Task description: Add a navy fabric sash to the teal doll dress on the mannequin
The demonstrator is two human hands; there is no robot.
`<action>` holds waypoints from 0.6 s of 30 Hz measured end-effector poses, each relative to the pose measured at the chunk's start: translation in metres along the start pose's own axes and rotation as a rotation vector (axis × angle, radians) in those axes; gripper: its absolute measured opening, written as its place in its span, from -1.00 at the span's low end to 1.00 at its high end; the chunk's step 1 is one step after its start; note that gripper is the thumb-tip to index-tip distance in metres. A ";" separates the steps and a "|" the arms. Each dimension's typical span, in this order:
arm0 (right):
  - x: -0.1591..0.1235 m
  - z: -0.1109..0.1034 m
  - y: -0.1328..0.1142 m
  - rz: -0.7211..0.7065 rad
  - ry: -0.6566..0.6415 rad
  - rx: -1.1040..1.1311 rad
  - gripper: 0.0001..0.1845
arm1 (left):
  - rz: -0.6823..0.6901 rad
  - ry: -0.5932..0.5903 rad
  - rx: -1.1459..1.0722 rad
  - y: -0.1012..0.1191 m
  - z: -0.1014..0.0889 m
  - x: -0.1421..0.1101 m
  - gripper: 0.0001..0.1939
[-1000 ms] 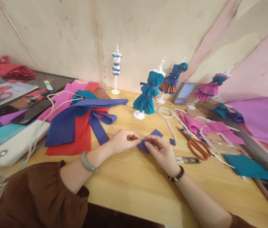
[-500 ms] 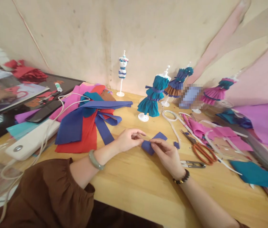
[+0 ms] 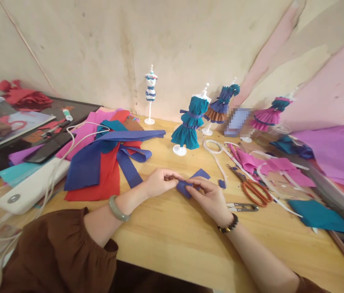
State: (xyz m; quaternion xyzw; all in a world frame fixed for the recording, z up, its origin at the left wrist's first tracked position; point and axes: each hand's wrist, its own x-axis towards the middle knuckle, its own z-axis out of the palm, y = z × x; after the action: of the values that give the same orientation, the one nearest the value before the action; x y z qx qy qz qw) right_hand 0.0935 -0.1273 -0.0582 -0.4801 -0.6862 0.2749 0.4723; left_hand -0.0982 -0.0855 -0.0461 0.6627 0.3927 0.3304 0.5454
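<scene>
A small piece of blue fabric (image 3: pixel 193 180) lies on the wooden table (image 3: pixel 172 240), pinched from both sides. My left hand (image 3: pixel 159 182) grips its left edge with thumb and fingers pressed together. My right hand (image 3: pixel 209 196) pinches the middle of the same piece. A green bangle is on my left wrist and a dark bead bracelet on my right. A tiny blue scrap (image 3: pixel 222 184) rests just right of the piece.
Blue, red and pink fabric (image 3: pixel 104 158) is piled at the left. Small mannequins in teal (image 3: pixel 190 124), striped (image 3: pixel 150 87), blue and pink dresses stand at the back. Orange-handled scissors (image 3: pixel 253 188), thread snips (image 3: pixel 242 207), white tape and teal fabric (image 3: pixel 318 213) lie right.
Both hands have stayed on the blue piece, working it slightly between the fingers. The view shifted a little; another person's hand appears at the far left edge.
</scene>
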 end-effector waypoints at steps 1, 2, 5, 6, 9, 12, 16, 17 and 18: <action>0.000 0.000 0.000 0.002 -0.001 -0.005 -0.84 | -0.007 -0.004 -0.006 0.000 0.000 0.000 -0.79; 0.000 0.001 0.001 0.002 -0.001 -0.009 -0.85 | -0.016 -0.007 -0.015 0.000 0.001 -0.001 -0.77; 0.001 0.002 0.002 -0.014 0.010 -0.019 -0.86 | -0.049 0.006 -0.039 -0.002 0.004 0.000 -0.75; 0.001 0.002 0.003 -0.021 0.013 -0.022 -0.86 | -0.056 0.014 -0.043 -0.002 0.004 0.000 -0.76; 0.001 0.002 0.004 -0.039 0.009 -0.031 -0.88 | -0.059 0.035 -0.031 -0.002 0.005 0.001 -0.77; 0.001 0.003 0.005 -0.047 0.003 -0.042 -0.88 | -0.046 0.055 0.025 -0.001 0.004 0.001 -0.77; 0.001 0.004 0.008 -0.041 -0.001 -0.062 -0.88 | -0.022 0.078 0.103 -0.002 0.003 0.001 -0.78; 0.001 0.004 0.008 -0.039 0.000 -0.066 -0.88 | -0.016 0.080 0.113 -0.002 0.003 0.001 -0.78; 0.001 0.004 0.008 -0.038 0.004 -0.070 -0.89 | -0.011 0.082 0.122 -0.003 0.003 0.001 -0.78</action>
State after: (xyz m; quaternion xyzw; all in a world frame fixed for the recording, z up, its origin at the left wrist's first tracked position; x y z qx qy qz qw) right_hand 0.0929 -0.1234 -0.0660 -0.4839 -0.7035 0.2408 0.4615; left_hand -0.0954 -0.0853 -0.0498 0.6783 0.4378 0.3299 0.4894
